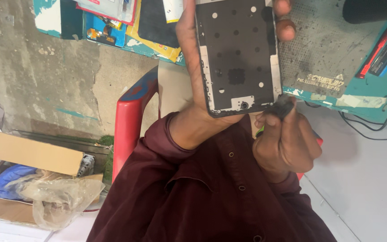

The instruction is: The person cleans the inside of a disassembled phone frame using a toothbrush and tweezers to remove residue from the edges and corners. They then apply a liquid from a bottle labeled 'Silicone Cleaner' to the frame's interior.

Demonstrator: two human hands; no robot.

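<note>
The left hand (193,89) grips a dark, flat rectangular phone frame (237,58) upright before the maroon shirt (202,197). The right hand (285,143) pinches what seems a small dark part (282,107) touching its lower corner.

I hold a dark phone frame (237,58) upright, its inner plate with round holes facing me, a small black part (282,107) at its corner.

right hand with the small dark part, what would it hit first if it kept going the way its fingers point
The right hand points up toward the phone frame held by the left hand; it would likely meet the frame's bottom corner first, though depth is unclear.
</note>
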